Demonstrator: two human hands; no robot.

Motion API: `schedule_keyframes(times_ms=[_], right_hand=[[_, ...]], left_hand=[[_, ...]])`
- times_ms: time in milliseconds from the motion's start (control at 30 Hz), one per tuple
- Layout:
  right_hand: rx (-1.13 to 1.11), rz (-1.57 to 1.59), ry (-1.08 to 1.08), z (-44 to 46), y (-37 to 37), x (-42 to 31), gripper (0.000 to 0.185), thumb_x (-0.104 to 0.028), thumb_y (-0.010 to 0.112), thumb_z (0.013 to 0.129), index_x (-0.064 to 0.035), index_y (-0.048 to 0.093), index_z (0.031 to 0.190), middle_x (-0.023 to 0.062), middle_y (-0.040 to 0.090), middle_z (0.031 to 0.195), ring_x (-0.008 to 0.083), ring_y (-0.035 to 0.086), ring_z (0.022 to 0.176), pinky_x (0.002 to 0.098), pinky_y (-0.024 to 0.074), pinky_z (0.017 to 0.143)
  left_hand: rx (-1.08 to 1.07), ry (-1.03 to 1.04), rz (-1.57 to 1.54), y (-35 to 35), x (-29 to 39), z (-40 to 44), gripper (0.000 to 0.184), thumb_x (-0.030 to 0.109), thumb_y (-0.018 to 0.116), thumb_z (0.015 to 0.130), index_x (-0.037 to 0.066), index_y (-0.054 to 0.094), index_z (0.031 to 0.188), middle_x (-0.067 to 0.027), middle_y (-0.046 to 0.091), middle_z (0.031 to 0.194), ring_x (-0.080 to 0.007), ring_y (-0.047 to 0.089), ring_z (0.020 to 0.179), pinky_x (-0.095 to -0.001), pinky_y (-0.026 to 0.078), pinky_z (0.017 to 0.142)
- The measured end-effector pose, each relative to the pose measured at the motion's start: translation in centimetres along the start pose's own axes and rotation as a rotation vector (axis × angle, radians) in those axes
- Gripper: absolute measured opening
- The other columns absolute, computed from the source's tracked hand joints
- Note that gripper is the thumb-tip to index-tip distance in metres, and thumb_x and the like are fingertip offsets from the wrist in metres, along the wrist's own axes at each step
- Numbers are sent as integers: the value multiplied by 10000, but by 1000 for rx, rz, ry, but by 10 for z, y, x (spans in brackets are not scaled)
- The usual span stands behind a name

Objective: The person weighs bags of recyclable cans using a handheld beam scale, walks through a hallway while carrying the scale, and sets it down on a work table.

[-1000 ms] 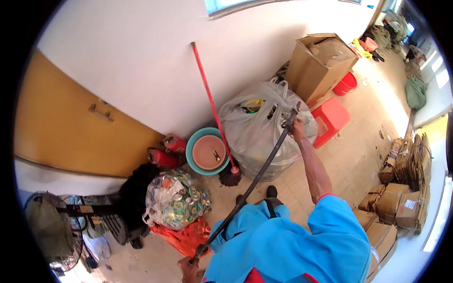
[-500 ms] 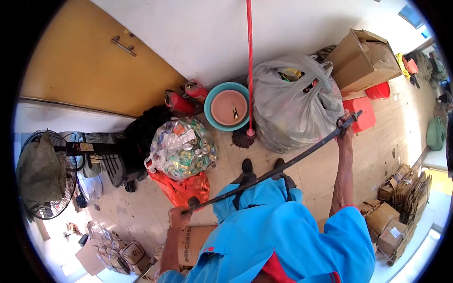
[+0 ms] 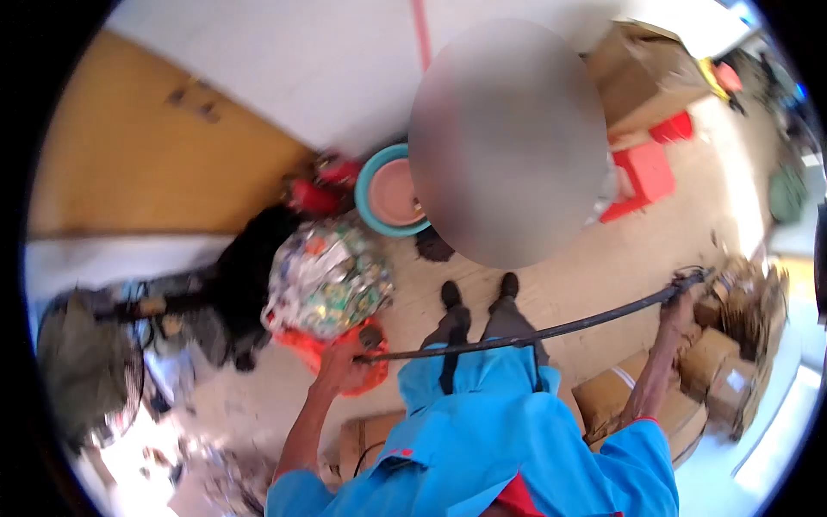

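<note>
A long, dark, slightly bowed pole [image 3: 534, 335] runs across in front of my body at about waist height. One end is in my left hand [image 3: 344, 365], closed around it, with a dark round knob just beyond the fingers. My right hand [image 3: 677, 312] grips the other end, where something dark is wound around the pole. Behind my left hand lie an orange-red bag [image 3: 297, 344] and a clear bag of crushed cans [image 3: 323, 280]. Near my right hand stand tied cardboard stacks [image 3: 730, 345].
A teal basin [image 3: 365, 200] holds a pink basin [image 3: 392, 191] by the wall. A grey blur hides the area right of them. Beyond it are a large cardboard box [image 3: 642, 77] and a red stool-like object [image 3: 644, 177]. Taped boxes [image 3: 620, 388] lie at my right.
The pole's right end has swung down and outward with my right hand, so the pole lies flatter. My left hand has risen slightly. The view has shifted, and a blur covers the big grey bag.
</note>
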State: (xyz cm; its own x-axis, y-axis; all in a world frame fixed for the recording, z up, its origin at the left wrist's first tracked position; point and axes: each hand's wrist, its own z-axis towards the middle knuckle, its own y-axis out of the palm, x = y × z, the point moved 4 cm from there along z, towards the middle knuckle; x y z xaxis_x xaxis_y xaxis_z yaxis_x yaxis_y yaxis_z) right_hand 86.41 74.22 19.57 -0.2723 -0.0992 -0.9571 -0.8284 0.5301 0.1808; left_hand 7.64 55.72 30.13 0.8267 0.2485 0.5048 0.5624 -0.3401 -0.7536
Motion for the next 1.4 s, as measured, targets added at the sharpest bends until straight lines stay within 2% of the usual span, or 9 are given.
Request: schedule_keyframes(times_ms=[100,433,600,700,833,967,1100,1300,1400], right_hand=[[97,-16,-20,-60,0,-29,214,-281,548,943,-77,613,962,-6,528,689,95,459,502,222,323,385],[396,210,32,-95,-90,-32,338,-388,480,984,-76,579,900,48,558,662,146,479,399,249,349,303],[340,121,10,-79,-146,-39,373,-385,476,987,-67,585,827,37,569,628,133,484,401,267,370,326],[358,27,-13,-74,-168,-49,363,-372,465,981,-83,567,787,12,524,582,118,454,388,264,360,315],[421,108,37,-68,-192,-82,443,-405,384,1011,-80,523,743,-8,452,526,105,381,331,262,321,276],[490,137,3,-54,-229,-117,490,-391,333,1035,-63,492,709,3,433,504,106,359,307,264,309,264],[532,153,-8,-27,-262,-149,488,-378,341,1034,-56,493,701,7,436,507,107,377,320,262,320,269],[684,117,-10,30,-309,-170,483,-356,349,1031,-58,478,673,21,443,505,122,402,331,285,338,283],[782,111,34,62,-337,-187,512,-398,344,1029,-67,479,661,25,427,468,133,414,311,290,316,293]], left_hand=[[-11,151,-20,-1,20,18,152,177,737,687,54,711,773,-132,636,682,-268,642,633,-365,498,575],[-247,387,-24,15,160,72,305,249,782,677,16,707,858,-153,680,782,-272,679,717,-355,529,653],[-357,590,59,83,256,96,400,247,795,671,-12,690,958,-172,689,824,-240,689,741,-331,537,675],[-528,444,37,123,348,104,400,245,805,696,-12,684,978,-155,690,814,-187,672,718,-296,526,643],[-709,515,-110,200,451,109,368,203,818,740,-15,675,999,-90,679,813,-104,615,699,-274,508,611],[-923,340,-124,254,505,140,415,174,803,762,-26,639,1086,-91,682,871,-118,621,750,-271,516,643],[-975,528,-71,296,617,142,427,151,777,769,-25,629,1128,-111,695,918,-136,637,817,-286,517,703],[-1084,435,30,354,695,188,316,144,754,765,11,674,1041,-37,659,807,-101,567,690,-260,460,613],[-1130,532,160,360,757,215,263,167,724,787,19,693,1002,-79,694,847,-121,613,761,-286,497,719]])
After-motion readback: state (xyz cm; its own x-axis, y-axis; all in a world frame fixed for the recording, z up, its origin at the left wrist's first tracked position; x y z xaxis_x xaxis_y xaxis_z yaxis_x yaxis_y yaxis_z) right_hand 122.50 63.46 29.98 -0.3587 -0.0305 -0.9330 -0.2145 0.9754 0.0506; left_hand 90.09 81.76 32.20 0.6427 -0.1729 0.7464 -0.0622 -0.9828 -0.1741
